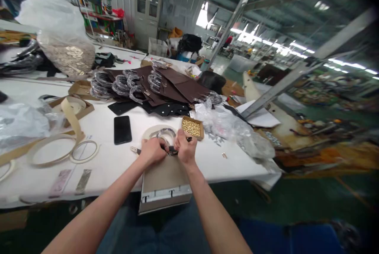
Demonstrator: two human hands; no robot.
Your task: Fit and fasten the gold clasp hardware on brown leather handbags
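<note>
Panel: A taupe panel lies in front of the worker at the bench's near edge, its lower end jutting past that edge.
Handle: A plastic-wrapped handle curves up beyond the panel's top, over a pale roll on the bench.
Left hand: The left hand bends over the panel's top left, fingertips close together beside the handle's base; whether they clamp it, one cannot tell.
Right hand: The right hand is curled, fingers folded around a small dark item that is mostly hidden.
Studs: An open box of gold studs stands just beyond the right hand.
Phone: A black phone lies flat to the left of the roll.
Tape: Rings of tape rest toward the bench's left end, with two small packets at the near edge.
Wrapping: Crumpled clear plastic spreads toward the bench's right edge.
Pile: Brown pieces with wrapped handles are heaped across the middle, toward the far edge.
Sack: A clear sack of small metal parts slumps at the far left.
Backdrop: A grey cabinet stands against the wall.
</note>
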